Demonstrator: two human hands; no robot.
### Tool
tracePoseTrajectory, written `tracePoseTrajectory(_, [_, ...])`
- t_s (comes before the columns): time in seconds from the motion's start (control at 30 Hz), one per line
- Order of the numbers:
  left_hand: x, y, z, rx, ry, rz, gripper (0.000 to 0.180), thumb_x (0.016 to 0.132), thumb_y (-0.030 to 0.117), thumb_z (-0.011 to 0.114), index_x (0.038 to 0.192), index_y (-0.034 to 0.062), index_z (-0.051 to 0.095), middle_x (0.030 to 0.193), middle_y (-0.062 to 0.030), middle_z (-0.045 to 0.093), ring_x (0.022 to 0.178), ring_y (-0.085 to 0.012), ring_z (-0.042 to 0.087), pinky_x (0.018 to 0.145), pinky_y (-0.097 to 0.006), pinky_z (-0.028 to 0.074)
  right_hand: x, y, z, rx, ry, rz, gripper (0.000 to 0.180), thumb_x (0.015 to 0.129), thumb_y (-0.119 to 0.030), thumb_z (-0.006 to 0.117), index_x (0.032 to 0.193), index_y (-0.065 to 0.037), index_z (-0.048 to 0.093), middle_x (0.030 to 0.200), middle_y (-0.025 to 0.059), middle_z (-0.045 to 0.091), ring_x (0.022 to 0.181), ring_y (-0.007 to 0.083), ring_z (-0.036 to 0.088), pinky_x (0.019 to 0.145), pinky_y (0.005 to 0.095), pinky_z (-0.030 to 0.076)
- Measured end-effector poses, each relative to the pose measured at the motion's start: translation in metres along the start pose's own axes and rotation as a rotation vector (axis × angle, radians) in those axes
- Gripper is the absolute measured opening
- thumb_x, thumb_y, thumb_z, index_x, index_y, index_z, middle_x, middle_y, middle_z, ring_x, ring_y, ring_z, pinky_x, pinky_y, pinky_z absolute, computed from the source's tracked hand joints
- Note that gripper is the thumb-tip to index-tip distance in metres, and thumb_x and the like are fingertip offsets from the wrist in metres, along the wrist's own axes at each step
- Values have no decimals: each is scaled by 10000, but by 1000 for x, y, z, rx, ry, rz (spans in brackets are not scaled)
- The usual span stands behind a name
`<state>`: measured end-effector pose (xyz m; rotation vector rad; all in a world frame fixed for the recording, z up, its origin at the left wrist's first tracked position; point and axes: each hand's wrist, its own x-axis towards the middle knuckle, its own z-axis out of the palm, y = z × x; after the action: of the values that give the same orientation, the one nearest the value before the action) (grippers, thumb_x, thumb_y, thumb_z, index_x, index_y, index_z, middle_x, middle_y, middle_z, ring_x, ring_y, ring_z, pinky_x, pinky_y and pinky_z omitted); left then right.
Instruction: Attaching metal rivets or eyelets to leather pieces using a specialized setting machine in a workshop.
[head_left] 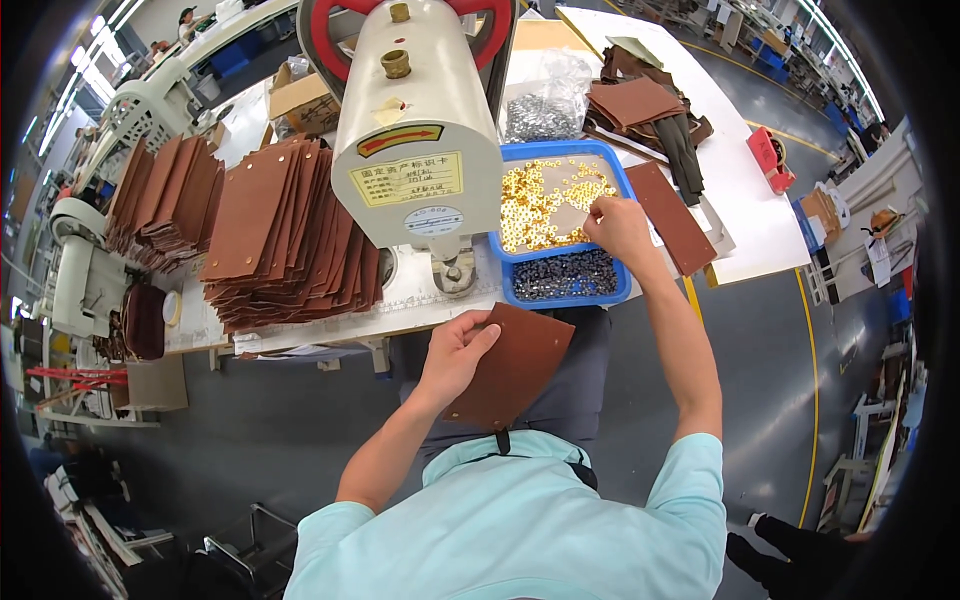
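My left hand (452, 358) grips a brown leather panel (520, 365) by its left edge, thumb on top, above my lap. Small metal dots or holes show near the panel's corners. Over the right side of a blue tray (556, 149), my right hand (620, 232) has its fingers pinched together; anything between them is hidden. Gold-coloured eyelets (535, 205) lie scattered in the tray's larger section. Its nearer section holds small dark metal pieces (563, 275). Left of the tray stands a cream press machine (415, 140), its lower tooling (455, 270) just beyond the panel.
Stacked brown panels (265, 220) fill the table left of the machine, with another stack (170, 195) farther left. A single panel (672, 215) lies right of the tray. Behind are a clear bag of metal parts (545, 105) and a heap of leather pieces (640, 100).
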<state>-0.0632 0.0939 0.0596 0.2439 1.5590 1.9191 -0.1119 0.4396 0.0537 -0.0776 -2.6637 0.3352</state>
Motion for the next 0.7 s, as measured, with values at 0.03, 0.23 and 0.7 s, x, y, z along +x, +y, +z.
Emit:
tracePoseTrajectory(0.03, [1, 0, 1, 8, 9, 2, 272, 1024, 114, 594, 1236, -53, 629, 1010, -87, 748, 888, -85, 669, 778, -235, 536, -1, -4, -4, 1, -2, 0, 100, 731, -122, 701, 768, -36, 735, 732, 165, 703, 670, 340, 701, 666, 415, 580])
tracePoseTrajectory(0.23, [3, -4, 3, 25, 71, -1, 264, 1017, 104, 601, 1215, -61, 656, 1021, -90, 749, 895, -86, 672, 782, -232, 537, -34, -76, -43, 415, 211, 11, 70, 751, -43, 729, 809, -14, 706, 725, 115, 701, 640, 215, 705, 602, 320, 557])
tracePoseTrajectory(0.7, [-12, 4, 24, -106, -40, -35, 307, 1019, 104, 610, 1287, -42, 635, 1099, -87, 726, 940, -90, 666, 811, -235, 551, -109, -151, -46, 428, 195, -309, 185, 696, -19, 783, 853, -63, 696, 858, 39, 653, 732, 209, 648, 632, 316, 541])
